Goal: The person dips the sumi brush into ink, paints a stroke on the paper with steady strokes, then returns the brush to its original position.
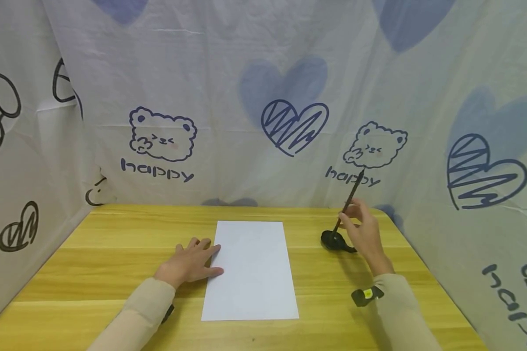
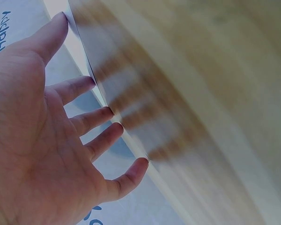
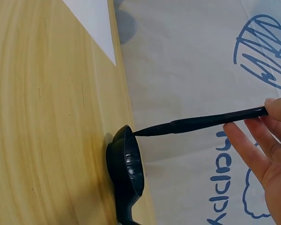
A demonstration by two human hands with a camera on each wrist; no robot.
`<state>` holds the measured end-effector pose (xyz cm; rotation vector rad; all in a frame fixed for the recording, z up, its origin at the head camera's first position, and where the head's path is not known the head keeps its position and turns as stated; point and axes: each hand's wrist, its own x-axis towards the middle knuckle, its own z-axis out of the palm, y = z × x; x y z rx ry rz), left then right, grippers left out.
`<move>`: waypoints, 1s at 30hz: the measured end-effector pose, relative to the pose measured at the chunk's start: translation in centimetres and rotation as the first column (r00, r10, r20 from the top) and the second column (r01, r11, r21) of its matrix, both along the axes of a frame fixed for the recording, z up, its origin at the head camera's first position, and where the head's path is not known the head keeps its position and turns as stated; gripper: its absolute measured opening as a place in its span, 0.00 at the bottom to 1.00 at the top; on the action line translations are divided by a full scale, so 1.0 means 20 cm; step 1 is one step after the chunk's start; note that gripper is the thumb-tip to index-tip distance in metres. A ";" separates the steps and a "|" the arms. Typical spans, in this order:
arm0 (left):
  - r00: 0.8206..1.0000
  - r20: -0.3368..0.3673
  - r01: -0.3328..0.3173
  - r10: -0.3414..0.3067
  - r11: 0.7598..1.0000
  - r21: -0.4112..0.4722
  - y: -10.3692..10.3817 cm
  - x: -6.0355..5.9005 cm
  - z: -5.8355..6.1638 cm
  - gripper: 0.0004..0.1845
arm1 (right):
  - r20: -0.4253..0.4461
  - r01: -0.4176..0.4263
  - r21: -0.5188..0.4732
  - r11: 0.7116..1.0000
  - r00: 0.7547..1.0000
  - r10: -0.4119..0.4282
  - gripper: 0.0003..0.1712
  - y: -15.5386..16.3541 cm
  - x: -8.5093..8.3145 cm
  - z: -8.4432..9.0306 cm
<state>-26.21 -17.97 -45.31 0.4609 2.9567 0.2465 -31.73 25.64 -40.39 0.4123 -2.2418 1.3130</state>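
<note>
Brush standing tip-down in the ink dish, at my right.

I am pinching the black brush [image 1: 348, 202] in my right hand [image 1: 363, 230], its long axis tilting up and away from the dish [image 1: 332, 240], right of the white paper [image 1: 250, 269]. My left hand [image 1: 189, 263] is lying flat, fingers straight, on the paper's left edge. The right wrist view is showing the tip inside the dish [image 3: 126, 164]; the head view is not.

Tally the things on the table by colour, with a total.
White: 1, the sheet of paper, with the left hand flat on its edge.
Black: 2, the pen in the right hand, and the pen stand its tip sits in.
Total: 3.
</note>
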 end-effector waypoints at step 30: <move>1.000 0.014 -0.006 0.006 1.000 0.001 0.01 0.00 0.01 0.42 | 0.077 0.030 0.052 0.998 0.996 -0.034 0.21 0.05 -0.08 -0.06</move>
